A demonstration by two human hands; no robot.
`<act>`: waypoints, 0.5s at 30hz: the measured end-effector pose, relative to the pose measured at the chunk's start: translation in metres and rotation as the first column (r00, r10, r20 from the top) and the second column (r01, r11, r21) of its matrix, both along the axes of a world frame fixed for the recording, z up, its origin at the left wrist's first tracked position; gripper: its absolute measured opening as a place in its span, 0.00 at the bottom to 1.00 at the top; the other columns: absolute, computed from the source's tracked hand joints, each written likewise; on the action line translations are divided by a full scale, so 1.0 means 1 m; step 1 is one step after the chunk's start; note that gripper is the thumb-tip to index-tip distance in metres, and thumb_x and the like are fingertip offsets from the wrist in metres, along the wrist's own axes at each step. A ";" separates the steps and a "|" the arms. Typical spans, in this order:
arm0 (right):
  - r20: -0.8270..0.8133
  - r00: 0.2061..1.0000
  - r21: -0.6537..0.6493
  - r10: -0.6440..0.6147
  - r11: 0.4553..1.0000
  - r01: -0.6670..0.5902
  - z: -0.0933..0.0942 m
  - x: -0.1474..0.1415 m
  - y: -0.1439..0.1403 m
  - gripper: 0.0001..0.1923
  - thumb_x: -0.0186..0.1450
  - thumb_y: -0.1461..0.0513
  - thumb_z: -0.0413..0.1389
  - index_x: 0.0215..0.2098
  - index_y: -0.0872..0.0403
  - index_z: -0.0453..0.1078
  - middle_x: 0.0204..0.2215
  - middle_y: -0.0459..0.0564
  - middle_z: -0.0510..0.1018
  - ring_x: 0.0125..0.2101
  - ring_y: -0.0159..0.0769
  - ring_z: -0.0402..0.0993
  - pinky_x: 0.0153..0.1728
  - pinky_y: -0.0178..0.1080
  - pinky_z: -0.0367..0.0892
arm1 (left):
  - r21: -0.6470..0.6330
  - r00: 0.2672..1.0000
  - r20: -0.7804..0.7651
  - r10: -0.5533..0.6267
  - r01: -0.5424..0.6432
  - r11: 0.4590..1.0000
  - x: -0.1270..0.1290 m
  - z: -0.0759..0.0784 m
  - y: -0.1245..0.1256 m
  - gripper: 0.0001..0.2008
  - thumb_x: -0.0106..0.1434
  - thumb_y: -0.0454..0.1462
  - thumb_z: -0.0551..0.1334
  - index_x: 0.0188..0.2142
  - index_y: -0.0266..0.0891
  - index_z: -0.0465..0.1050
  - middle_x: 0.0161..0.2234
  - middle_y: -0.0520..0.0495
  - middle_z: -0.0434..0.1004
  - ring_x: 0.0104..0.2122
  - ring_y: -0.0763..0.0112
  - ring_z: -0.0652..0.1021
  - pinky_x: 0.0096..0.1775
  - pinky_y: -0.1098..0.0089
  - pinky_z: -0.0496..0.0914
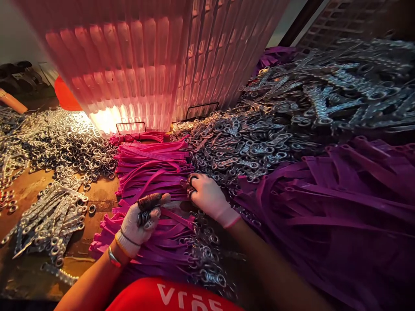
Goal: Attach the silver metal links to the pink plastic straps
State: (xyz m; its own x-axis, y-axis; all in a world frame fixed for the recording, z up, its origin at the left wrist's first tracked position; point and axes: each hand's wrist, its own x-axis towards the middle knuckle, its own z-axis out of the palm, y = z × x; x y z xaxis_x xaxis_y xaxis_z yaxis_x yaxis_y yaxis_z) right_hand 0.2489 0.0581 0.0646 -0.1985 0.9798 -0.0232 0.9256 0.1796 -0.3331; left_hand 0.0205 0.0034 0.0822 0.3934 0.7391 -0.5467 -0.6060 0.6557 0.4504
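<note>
My left hand (138, 226), in a white knit glove with dark fingertips, is closed around small dark rings (143, 218). It hovers over pink-purple flat straps (152, 166) stacked crosswise in front of me. At the right ends of those straps is my right hand (209, 196), also gloved in white, its fingers curled in and darkened at the tips. What they pinch there is hidden. A nearer bundle of straps (162, 250) lies below both hands, with metal pieces (207, 259) at its right ends.
Ringed metal links (236, 147) are heaped behind my right hand, and more metal links (55, 216) lie on the left. Loose rings (78, 147) pile beneath a bright lamp glow. Corrugated translucent panels (129, 73) stand behind. Long purple straps (340, 203) fill the right side.
</note>
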 end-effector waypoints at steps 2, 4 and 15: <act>0.053 0.998 -0.040 0.028 0.999 -0.026 0.001 -0.002 0.002 0.13 0.65 0.66 0.52 0.42 0.60 0.77 0.52 0.60 0.76 0.50 0.47 0.70 0.51 0.42 0.64 | -0.011 0.998 0.011 0.061 -0.061 0.998 0.002 -0.004 -0.001 0.13 0.58 0.33 0.61 0.41 0.28 0.78 0.32 0.40 0.78 0.19 0.83 0.67 0.14 0.85 0.53; 0.075 0.996 -0.048 0.054 0.998 -0.050 0.001 -0.003 0.003 0.13 0.66 0.64 0.52 0.42 0.59 0.77 0.51 0.59 0.77 0.50 0.46 0.70 0.50 0.41 0.63 | -0.030 0.996 0.040 0.085 -0.083 0.996 0.002 -0.009 -0.003 0.13 0.57 0.33 0.61 0.40 0.29 0.78 0.38 0.36 0.79 0.22 0.81 0.71 0.14 0.85 0.55; -0.431 0.901 0.127 0.036 0.992 0.021 0.009 0.009 -0.020 0.10 0.62 0.67 0.52 0.37 0.56 0.75 0.49 0.58 0.76 0.52 0.45 0.69 0.56 0.45 0.63 | -0.130 0.987 0.082 0.136 -0.125 0.984 -0.017 0.003 -0.004 0.06 0.61 0.29 0.57 0.38 0.34 0.71 0.30 0.46 0.73 0.20 0.81 0.71 0.12 0.85 0.51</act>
